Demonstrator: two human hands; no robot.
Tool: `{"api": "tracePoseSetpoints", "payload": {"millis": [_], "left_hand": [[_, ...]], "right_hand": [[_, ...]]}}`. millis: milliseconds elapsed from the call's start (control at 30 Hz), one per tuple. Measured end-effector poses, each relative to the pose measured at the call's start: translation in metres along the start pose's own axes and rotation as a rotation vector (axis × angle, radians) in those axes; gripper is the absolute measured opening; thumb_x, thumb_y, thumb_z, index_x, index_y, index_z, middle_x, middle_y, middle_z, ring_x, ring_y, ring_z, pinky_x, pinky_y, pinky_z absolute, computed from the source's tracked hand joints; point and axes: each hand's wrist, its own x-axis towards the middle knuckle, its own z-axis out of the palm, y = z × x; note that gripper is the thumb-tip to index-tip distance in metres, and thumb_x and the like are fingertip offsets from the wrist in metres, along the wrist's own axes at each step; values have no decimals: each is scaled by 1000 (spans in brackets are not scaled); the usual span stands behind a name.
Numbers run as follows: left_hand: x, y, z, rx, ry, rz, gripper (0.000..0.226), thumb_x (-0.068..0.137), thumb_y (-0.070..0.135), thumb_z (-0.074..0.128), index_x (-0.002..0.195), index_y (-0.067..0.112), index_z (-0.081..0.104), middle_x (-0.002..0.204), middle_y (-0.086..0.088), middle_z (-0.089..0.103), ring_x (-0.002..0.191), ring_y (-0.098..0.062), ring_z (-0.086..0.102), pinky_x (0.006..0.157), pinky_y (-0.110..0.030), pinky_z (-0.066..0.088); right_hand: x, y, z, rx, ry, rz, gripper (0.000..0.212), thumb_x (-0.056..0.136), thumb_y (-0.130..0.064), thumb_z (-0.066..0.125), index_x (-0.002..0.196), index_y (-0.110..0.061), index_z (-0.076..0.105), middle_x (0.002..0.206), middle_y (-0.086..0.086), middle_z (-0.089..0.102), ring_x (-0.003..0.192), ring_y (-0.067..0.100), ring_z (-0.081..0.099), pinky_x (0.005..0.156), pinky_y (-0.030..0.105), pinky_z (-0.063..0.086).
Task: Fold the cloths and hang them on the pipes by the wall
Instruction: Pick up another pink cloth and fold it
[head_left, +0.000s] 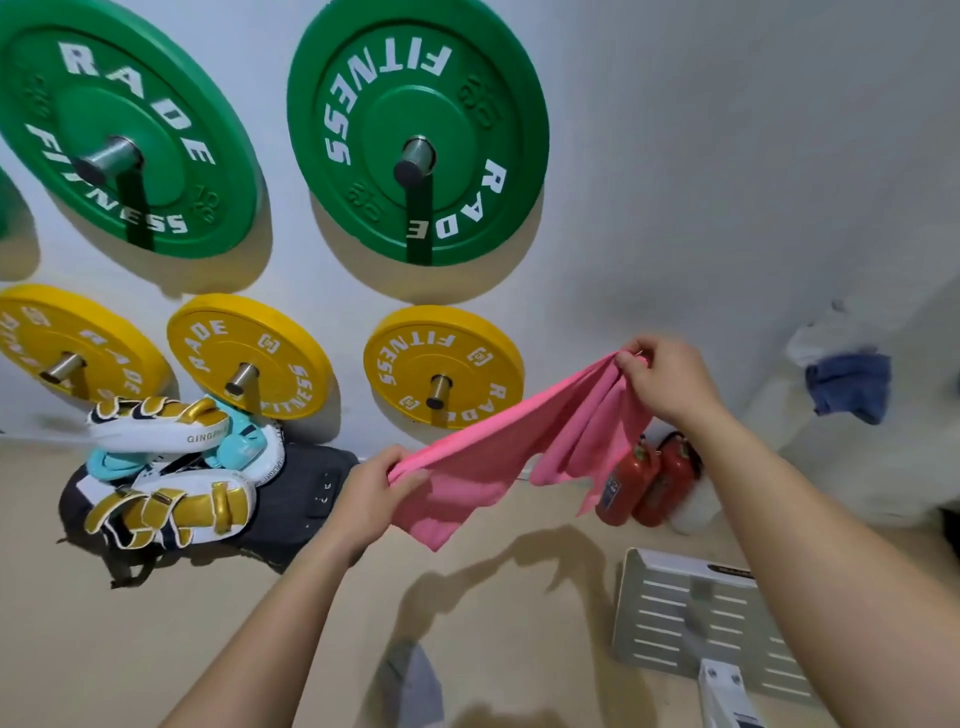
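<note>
A pink cloth (498, 452) hangs in the air in front of the wall (675, 156), stretched on a slant between the two hands. The left hand (371, 491) pinches its lower end, with the thumb on top and the fingers curled under the gathered edge. The right hand (667, 379) grips the upper end, higher up, with its fingers closed on the bunched corner. Between them the cloth sags in loose folds, and flaps droop below its top edge.

Behind the cloth, short metal pipes (439, 389) stick out of the wall, each through the middle of a weight plate. Big green plates (415, 78) hang above and a row of yellow plates (441, 338) below. A dark strap (418, 223) hangs from the pipe of the right-hand green plate.

Two red fire extinguishers (644, 483) stand on the floor (104, 649) against the wall, below the right hand. To the left, gold-and-white pads (161, 421) and turquoise ones are stacked on a dark bag (301, 493). Far right, a blue cloth (847, 387) lies bunched with a white one above it. A grey cloth (410, 680) lies on the floor near the bottom edge, beside a white slotted metal plate (675, 613).
</note>
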Motion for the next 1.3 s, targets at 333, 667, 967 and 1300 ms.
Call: {"api": "tracePoseSetpoints", "payload": {"millis": [333,667,967,1300], "left_hand": [[28,57,21,-141,118,79,5,89,19,73,90,16,70,79,-1,72,72,-11,63,67,-33,49],[19,115,130,-229,51,120,4,85,11,74,89,10,73,75,5,67,65,-1,55,64,-17,43],[5,116,138,-292,97,71,18,99,17,57,99,12,75,90,5,74,79,0,65,70,-13,48],[-2,122,135,-339,113,76,9,92,16,68,95,13,76,85,0,74,68,0,60,65,-16,49]], "right_hand": [[-17,49,-24,82,-134,70,7,84,-22,71,79,-27,69,82,-1,71,85,22,65,75,30,48],[-68,24,5,522,-374,101,20,84,0,65,89,-17,74,90,4,73,78,18,68,61,21,53],[-79,28,13,753,-657,39,30,91,2,62,106,-20,74,99,9,77,94,17,72,86,32,57],[-83,19,11,675,-578,15,16,92,-2,63,87,-12,74,66,4,72,67,18,68,70,30,60]]}}
